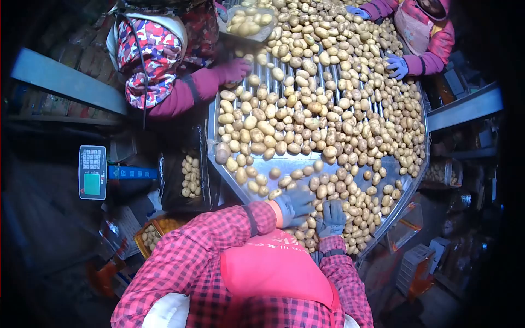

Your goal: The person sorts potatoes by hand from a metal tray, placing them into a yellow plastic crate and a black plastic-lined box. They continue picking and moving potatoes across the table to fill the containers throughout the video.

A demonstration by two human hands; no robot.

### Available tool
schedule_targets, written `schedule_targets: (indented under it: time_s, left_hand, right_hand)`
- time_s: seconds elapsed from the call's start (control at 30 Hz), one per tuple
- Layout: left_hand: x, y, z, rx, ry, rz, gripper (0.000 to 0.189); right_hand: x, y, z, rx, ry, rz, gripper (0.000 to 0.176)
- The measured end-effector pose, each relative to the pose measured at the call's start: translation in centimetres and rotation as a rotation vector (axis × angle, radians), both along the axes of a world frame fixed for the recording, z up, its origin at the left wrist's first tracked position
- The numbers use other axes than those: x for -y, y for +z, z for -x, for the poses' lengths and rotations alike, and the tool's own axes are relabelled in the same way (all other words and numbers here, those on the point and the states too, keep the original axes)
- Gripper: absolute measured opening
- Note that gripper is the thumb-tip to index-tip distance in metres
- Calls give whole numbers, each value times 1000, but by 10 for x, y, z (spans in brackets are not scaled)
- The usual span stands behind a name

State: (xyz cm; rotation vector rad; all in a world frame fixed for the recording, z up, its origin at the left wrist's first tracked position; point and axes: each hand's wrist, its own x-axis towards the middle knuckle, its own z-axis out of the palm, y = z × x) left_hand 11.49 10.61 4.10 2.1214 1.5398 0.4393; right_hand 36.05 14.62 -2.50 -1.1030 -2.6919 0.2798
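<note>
Our gloved left hand (295,206) is blurred at the table's near edge, fingers reaching rightward over the potatoes (330,151); we cannot tell whether it grips any. Our right hand (332,218) lies just beside it, fingers toward the table's far end, set down among potatoes, and its grasp is hidden from us too.

The potatoes spread across the table (290,163), thickest along its right side. We find no shared direction: some long axes run toward the table's far end, others lie crosswise or slanted, and many look nearly round.

Beyond, a co-worker's purple glove (235,71) is at the table's left side, and another's blue glove (396,66) at its right. Left of the table we see a scale (92,172).
</note>
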Motion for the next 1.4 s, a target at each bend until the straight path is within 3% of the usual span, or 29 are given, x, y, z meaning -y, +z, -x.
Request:
schedule_targets:
  time_s: [0.03, 0.07, 0.1, 0.13, 0.17, 0.23, 0.27, 0.37, 0.47, 0.6, 0.7, 0.73, 0.83, 0.87, 1.0, 1.1, 1.17, 1.23, 1.27, 1.3, 1.37, 1.4]
  left_hand:
    - [-19, 15, 7, -53, -30, 72, 34]
    - [-45, 23, 12, -223, 97, 328, 31]
    - [-46, 15, 38, -287, 258, -98, 24]
    - [-56, 2, 55, -110, 743, -24, 23]
    - [-58, -8, 83, -346, 616, -271, 31]
    - [-67, -31, 120, -482, 694, -287, 49]
    - [-69, -41, 135, -440, 636, -81, 50]
    - [-68, -44, 136, -491, 577, -176, 46]
    - [-66, -26, 125, -415, 671, 74, 46]
    - [-70, 8, 115, -389, 545, 465, 56]
    - [-39, -44, 97, -382, 653, 52, 52]
    - [-32, -36, 92, -344, 667, -80, 46]
    - [-19, -37, 81, -311, 659, -169, 43]
    - [-16, -31, 78, -281, 633, -192, 42]
    - [-21, -23, 85, -232, 568, -146, 36]
    - [-27, -20, 92, -176, 601, 151, 42]
    - [-24, -31, 96, -159, 586, 155, 50]
    - [-19, -55, 94, -293, 526, -192, 54]
    - [-24, -48, 92, 22, 519, -10, 53]
    - [-24, -33, 82, 146, 588, 43, 55]
    - [-22, -23, 78, 5, 577, 7, 55]
    - [-20, -33, 79, 17, 575, -52, 55]
  right_hand:
    - [2, 1, -2, 11, -3, 10, 57]
    - [1, 2, -3, -7, 14, 10, 59]
    - [2, 2, -3, -15, 15, 17, 59]
    - [1, 3, -3, -22, 19, 21, 59]
    - [-2, 4, -2, -30, 24, 22, 59]
    - [-6, 6, -2, -41, 37, 52, 60]
    - [-6, 5, -2, -45, 40, 41, 61]
    - [-7, 3, -6, -32, 46, 18, 62]
    - [-5, 11, -1, -37, 22, 11, 59]
    - [-10, 36, 16, -176, -69, 19, 47]
    - [-22, 58, 56, -269, -40, 53, 42]
    - [-25, 68, 72, -283, -5, 74, 40]
    - [-35, 60, 94, -217, 94, 120, 39]
    - [-32, 50, 89, -86, 115, 36, 40]
    - [-17, 29, 40, -46, 90, -74, 45]
    - [-8, 40, 2, -24, -79, 145, 49]
    - [-5, 34, -26, -111, -228, 56, 58]
    - [4, 24, -52, -157, -441, -134, 62]
    - [8, 11, -66, -133, -551, -133, 61]
    - [11, 1, -72, -124, -653, -123, 60]
    - [12, 3, -58, -66, -801, -55, 60]
    - [5, 32, -44, 41, -774, 185, 61]
